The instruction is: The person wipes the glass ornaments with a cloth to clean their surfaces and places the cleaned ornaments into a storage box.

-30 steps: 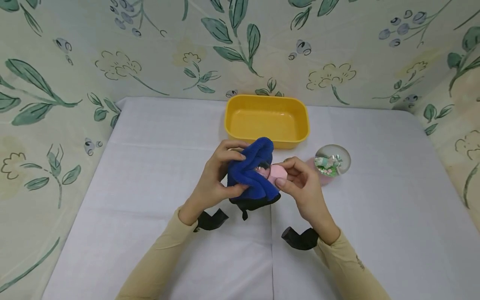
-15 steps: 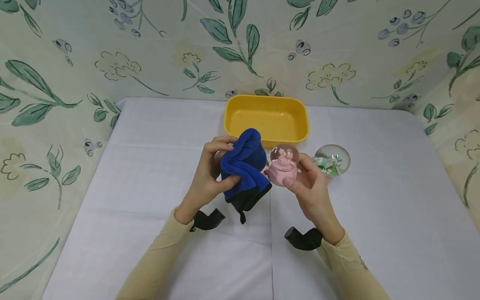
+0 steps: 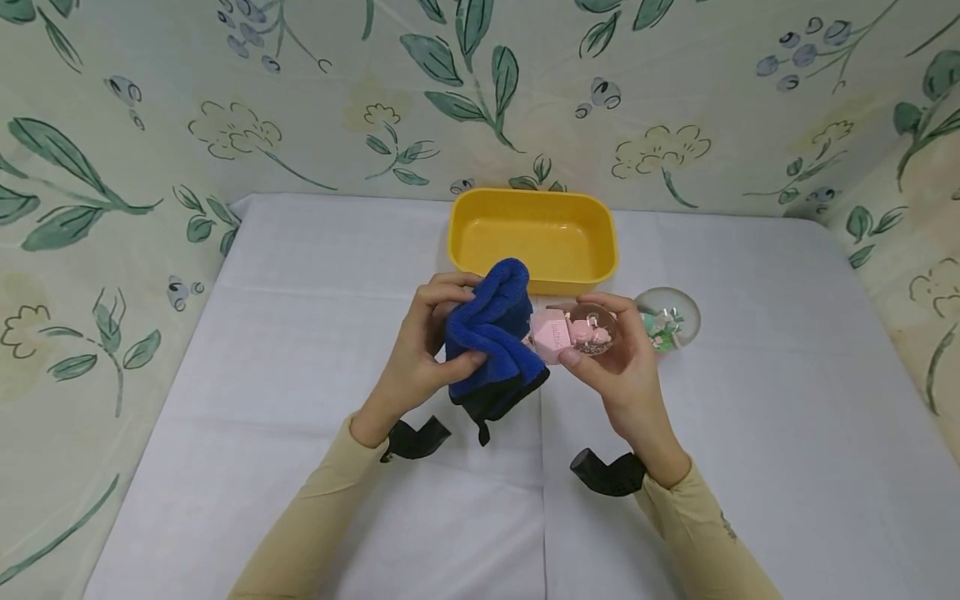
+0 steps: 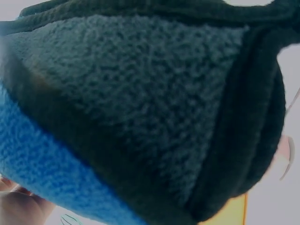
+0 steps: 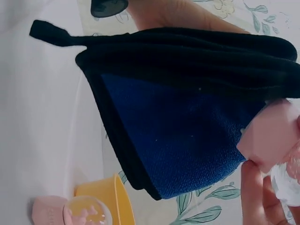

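Right hand (image 3: 630, 375) has a little snow globe (image 3: 570, 332) pinched between thumb and fingers, held up just above the table and lying on its side. It's a cute one: chunky faceted base in pale pink, some tiny lettering on one face (too small for me to read), and a clear shiny dome pointing right with a pink figure inside. Base end is right up against the cloth; can't tell if it's actually touching.

Left hand (image 3: 416, 354) grips that cloth (image 3: 491, 333), thumb in front, fingers round the back. Fuzzy bright blue, folded over, black edging, small black loop hanging off the bottom corner.

Just past the right hand sits a bigger globe (image 3: 672, 317) with green stuff inside, partly hidden by the fingers. The right wrist view also shows a pink-based globe (image 5: 70, 211) standing upright near the yellow tub (image 3: 570, 286). Everything's on a white tablecloth (image 3: 300, 333), leafy floral fabric (image 3: 330, 108) behind.
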Motion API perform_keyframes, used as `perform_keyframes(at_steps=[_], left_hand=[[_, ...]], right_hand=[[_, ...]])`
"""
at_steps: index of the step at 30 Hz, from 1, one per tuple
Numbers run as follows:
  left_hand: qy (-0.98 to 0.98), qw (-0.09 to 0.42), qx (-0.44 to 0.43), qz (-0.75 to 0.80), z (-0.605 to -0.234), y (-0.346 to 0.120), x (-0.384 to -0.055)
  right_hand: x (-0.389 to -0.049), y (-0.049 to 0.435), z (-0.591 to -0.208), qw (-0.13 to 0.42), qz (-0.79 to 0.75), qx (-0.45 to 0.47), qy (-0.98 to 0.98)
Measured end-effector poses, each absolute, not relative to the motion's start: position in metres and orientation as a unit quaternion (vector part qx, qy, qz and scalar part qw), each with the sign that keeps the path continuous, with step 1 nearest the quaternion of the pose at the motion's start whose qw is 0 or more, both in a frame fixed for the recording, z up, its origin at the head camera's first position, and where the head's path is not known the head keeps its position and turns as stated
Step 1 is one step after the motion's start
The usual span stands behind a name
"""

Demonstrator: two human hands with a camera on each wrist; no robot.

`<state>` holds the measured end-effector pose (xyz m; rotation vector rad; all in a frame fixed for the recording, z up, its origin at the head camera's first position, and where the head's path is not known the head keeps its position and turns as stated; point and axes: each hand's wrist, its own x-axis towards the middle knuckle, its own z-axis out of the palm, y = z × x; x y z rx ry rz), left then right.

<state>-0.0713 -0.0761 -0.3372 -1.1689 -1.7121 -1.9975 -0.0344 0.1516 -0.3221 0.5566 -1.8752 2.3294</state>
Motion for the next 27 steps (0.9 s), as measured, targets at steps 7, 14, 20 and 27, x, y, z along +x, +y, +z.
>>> perform_keyframes(at_steps=[7, 14, 20, 27], left_hand=[[-0.599, 0.121, -0.402, -0.681, -0.3357, -0.0758, -0.0687], [-0.61, 0.122, -0.405, -0.67, -0.3367, -0.0765, -0.0694], [-0.615, 0.125, -0.413, -0.66, -0.3346, -0.0765, -0.069], [-0.628, 0.117, -0.414, -0.648, -0.3339, -0.0757, -0.0668]], right_hand=[[-0.0351, 0.1515, -0.3222, 0.079, 0.739, 0.225, -0.63], [-0.0362, 0.1525, -0.3237, 0.066, 0.748, 0.255, -0.609], [-0.0348, 0.1526, -0.3217, 0.047, 0.756, 0.273, -0.593], [-0.0338, 0.1522, -0.321, 0.086, 0.712, 0.296, -0.631]])
